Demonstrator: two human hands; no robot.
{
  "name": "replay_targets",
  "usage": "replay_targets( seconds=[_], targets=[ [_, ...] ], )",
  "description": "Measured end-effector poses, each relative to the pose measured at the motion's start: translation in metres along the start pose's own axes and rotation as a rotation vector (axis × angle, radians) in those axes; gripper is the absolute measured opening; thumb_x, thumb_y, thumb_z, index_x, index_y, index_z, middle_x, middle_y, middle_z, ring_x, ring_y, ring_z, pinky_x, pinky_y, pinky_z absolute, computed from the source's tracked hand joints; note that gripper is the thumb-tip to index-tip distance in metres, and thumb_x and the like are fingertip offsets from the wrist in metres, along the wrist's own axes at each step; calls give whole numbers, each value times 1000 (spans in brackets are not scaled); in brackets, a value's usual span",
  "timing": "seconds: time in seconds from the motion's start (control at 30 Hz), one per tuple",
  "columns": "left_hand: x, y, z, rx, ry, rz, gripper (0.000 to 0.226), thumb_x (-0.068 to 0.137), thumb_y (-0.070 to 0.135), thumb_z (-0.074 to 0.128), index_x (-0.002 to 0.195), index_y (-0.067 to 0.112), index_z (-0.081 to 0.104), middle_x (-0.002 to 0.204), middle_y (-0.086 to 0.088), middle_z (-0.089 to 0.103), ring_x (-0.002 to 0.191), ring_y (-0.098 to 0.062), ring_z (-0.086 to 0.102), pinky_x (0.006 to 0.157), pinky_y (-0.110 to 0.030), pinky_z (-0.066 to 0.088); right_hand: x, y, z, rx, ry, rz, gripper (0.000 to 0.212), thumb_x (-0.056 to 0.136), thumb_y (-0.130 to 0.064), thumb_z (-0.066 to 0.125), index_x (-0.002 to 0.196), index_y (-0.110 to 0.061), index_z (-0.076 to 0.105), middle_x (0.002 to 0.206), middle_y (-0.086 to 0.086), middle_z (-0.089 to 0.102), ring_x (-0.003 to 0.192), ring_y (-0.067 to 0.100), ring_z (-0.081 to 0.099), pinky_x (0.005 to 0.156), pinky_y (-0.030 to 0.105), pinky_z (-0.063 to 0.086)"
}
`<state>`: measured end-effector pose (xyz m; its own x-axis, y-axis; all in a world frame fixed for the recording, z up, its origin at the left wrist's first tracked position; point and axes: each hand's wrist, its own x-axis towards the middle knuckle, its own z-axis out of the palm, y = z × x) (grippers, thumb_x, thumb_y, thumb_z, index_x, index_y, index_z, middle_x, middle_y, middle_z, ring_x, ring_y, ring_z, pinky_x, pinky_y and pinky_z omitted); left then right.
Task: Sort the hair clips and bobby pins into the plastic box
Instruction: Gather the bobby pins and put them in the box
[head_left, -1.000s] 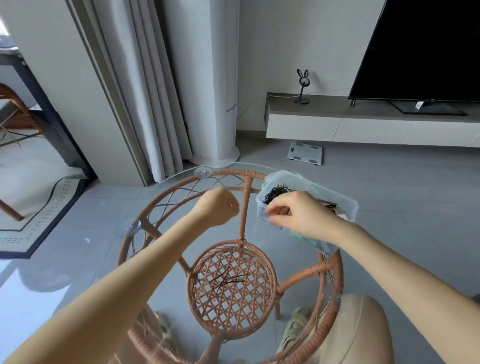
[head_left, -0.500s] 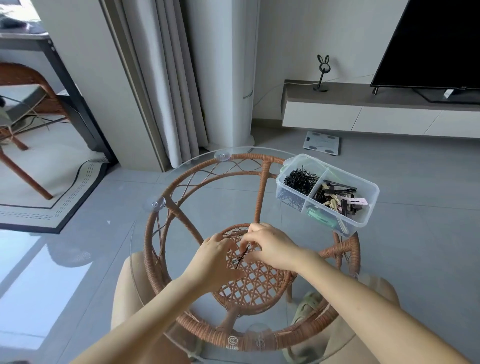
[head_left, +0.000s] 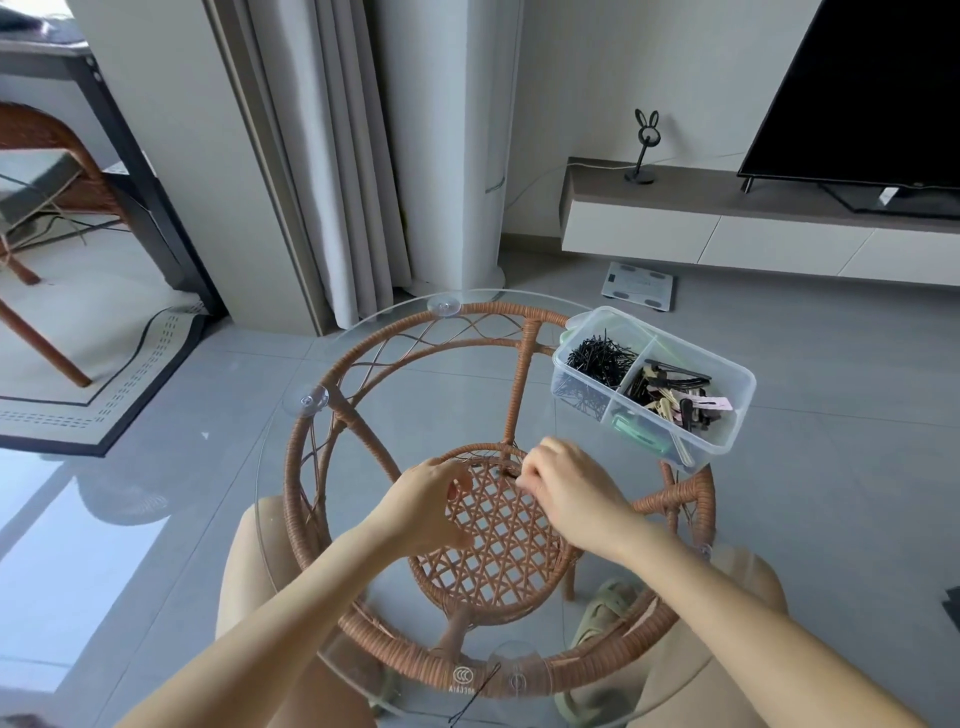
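A clear plastic box (head_left: 737, 387) stands at the right rim of the round glass table (head_left: 291, 467). Its left compartment holds black bobby pins (head_left: 597, 358); its right compartment holds dark, beige and pink hair clips (head_left: 675, 397), and a green clip (head_left: 636, 431) lies in the near one. My right hand (head_left: 566, 493) is at the table's middle, its fingertips pinched on a few dark bobby pins (head_left: 508, 473). A little to the left, my left hand (head_left: 428, 506) rests with curled fingers and nothing visible in it. One loose bobby pin (head_left: 475, 699) lies by the near rim.
Under the glass is a rattan frame (head_left: 332, 410) with a woven round shelf (head_left: 493, 545). Suction pads (head_left: 309, 401) sit under the glass rim. My knees and a slipper (head_left: 602, 618) show below. A bathroom scale (head_left: 639, 286) lies on the floor behind.
My right hand left the box and came down to the table's middle, and my left hand dropped beside it. The pins that lay loose there are now under my right fingertips.
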<state>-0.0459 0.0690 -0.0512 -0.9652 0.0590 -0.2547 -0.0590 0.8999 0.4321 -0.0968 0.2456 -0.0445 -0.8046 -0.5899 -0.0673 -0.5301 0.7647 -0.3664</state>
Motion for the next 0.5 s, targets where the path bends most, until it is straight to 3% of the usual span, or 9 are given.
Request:
replay_targets(
  seconds=[0.1,0.2,0.3,0.4,0.43,0.5],
  targets=[
    [3,0,-2,-27,-12,6,52,69,27,77,115,17,54,92,4,46,79,-13,42,65,-20,35,8,7,-32,30,114,32,21,95,-27,44,92,-9,56,94,-2,51,90,13,48,76,21,36],
    [2,-4,-1,-78,29,13,31,78,28,69,105,14,62,82,8,51,70,-8,46,57,-15,37,20,18,-58,9,310,69,20,94,-22,48,86,-7,59,92,4,55,85,18,48,71,26,33],
    [-2,-4,-4,-88,11,49,20,82,31,64,96,17,66,86,7,60,71,-7,53,62,-14,46,37,35,-79,-51,510,184,26,92,-20,50,72,-6,58,88,13,57,82,29,51,66,30,32],
    [-2,-1,-12,-65,3,59,14,83,31,62,90,19,66,87,6,62,74,-10,56,67,-19,50,64,54,-91,-37,513,420,43,92,-19,47,51,-17,32,65,9,44,66,31,41,58,29,28],
    [0,0,-14,-64,9,54,11,83,30,62,85,20,64,84,6,61,72,-9,56,64,-19,49,74,60,-93,14,509,479,42,91,-18,47,52,-16,32,60,8,41,64,30,41,57,29,30],
    [2,4,-17,-55,15,40,13,82,28,62,75,17,61,75,6,58,66,-10,52,60,-20,45,89,66,-92,148,484,562,30,88,-19,49,60,-6,50,62,13,54,60,32,51,57,29,42]
  ],
)
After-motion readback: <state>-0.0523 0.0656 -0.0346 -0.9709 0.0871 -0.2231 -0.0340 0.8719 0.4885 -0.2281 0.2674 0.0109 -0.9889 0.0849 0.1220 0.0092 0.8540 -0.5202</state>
